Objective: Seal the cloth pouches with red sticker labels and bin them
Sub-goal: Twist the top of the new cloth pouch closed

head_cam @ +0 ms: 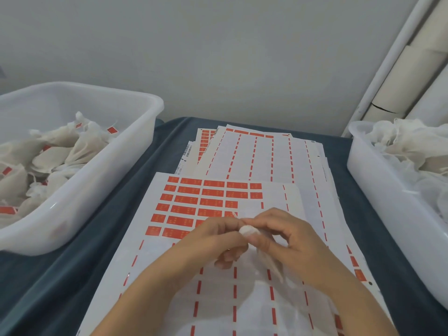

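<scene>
A small white cloth pouch [263,248] hangs over the sticker sheet, held by both hands at its gathered neck. My left hand [213,238] pinches the neck from the left with curled fingers. My right hand [288,236] pinches the same neck from the right, thumb and forefinger closed on the cloth. The pouch body droops down and right beneath my right palm. Under the hands lies the sticker sheet [206,207] with rows of red labels in its upper left part and peeled gaps elsewhere. No loose red label shows between my fingers.
A white plastic bin [101,187] at the left holds several pouches sealed with red labels. Another white bin [378,190] at the right holds unsealed white pouches. More used sticker sheets [261,154] fan out behind, on a dark blue cloth [101,243]. Cardboard tubes lean at the far right.
</scene>
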Tool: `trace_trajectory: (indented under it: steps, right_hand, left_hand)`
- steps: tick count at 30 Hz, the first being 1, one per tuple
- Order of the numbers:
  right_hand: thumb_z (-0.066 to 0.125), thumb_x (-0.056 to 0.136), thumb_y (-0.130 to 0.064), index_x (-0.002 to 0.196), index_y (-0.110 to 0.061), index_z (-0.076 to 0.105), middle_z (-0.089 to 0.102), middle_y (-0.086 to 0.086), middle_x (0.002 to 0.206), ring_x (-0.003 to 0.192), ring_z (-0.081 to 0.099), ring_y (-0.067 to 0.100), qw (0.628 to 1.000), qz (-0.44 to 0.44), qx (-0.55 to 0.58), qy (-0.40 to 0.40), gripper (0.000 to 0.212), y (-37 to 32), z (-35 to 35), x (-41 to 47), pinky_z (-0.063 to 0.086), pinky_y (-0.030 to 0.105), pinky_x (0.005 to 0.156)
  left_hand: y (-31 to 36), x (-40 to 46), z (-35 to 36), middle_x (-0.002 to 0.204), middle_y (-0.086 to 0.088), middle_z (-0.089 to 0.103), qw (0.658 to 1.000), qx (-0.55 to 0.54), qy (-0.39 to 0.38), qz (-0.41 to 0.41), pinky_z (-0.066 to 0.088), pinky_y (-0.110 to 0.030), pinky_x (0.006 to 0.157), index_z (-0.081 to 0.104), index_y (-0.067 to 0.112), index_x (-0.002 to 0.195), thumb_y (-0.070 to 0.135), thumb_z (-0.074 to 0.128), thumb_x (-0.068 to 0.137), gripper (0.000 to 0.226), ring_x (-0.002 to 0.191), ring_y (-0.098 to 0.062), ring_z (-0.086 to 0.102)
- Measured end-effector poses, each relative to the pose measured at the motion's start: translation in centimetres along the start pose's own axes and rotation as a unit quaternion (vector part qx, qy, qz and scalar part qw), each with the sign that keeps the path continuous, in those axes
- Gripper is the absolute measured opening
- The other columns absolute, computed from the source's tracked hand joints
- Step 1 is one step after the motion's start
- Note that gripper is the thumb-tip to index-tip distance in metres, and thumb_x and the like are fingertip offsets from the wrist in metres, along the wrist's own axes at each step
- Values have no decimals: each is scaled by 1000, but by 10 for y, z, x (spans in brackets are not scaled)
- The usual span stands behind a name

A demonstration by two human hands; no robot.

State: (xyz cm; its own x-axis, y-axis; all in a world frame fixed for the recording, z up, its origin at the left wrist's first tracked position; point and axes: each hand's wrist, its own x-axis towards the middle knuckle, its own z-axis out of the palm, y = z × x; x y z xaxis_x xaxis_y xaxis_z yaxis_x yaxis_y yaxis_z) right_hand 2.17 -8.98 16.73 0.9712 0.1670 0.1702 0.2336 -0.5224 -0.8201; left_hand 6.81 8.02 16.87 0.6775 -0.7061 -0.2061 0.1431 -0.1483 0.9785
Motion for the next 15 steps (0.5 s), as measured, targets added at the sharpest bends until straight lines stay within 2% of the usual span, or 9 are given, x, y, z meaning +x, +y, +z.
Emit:
trace_trajectory:
  steps: [5,9,12,15]
  right_hand:
    - [55,76,-53,94,-46,66,63,-19,90,93,58,1,1000,-2,-21,17,22,3,-7,-3,43,9,81]
    - [56,73,-48,81,-44,63,62,-22,87,88,58,-1,999,25,-12,44,11,-1,-3,-2,44,6,75]
    - [59,70,-45,86,-32,67,65,-19,78,78,60,-5,986,101,121,61,22,-8,4,0,45,5,66]
    - [64,67,-45,82,-18,69,57,-8,63,60,55,2,936,194,293,13,31,-12,5,-1,48,14,64]
  left_hand:
    - [-1,0,-2,75,-3,70,1000,22,9,14,44,-15,51,66,15,91,20,59,87,10,49,-7,49]
    - [1,0,-3,74,-2,72,995,27,77,58,47,-17,48,51,11,89,33,58,72,29,44,-10,51]
    - [2,1,0,65,4,68,984,59,119,116,45,-15,45,49,16,89,36,55,73,27,43,-8,51]
    - [0,0,2,59,8,61,969,91,152,171,41,-10,47,46,24,90,38,53,75,22,48,-2,51]
